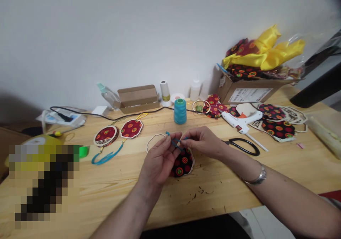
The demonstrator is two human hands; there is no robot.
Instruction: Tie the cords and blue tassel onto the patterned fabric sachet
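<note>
Near the middle of the table, my left hand (160,159) is turned palm up, its thumb and fingers pinching a blue cord (174,141). My right hand (198,142) comes in from the right, its fingertips closed on the same cord. Under the hands lies a black fabric piece with red and orange flowers (183,162) and a pale scalloped rim, partly covered by my left hand. A pale scalloped frame (151,142) shows just behind my left hand. The blue thread spool (180,112) stands upright beyond both hands.
Black-handled scissors (244,146) and a white glue gun (241,121) lie to the right. Two red patterned pieces (106,136) (131,129) lie left, one with blue cords. A fabric-filled cardboard box (245,90) stands back right. A black cable (133,116) crosses the table.
</note>
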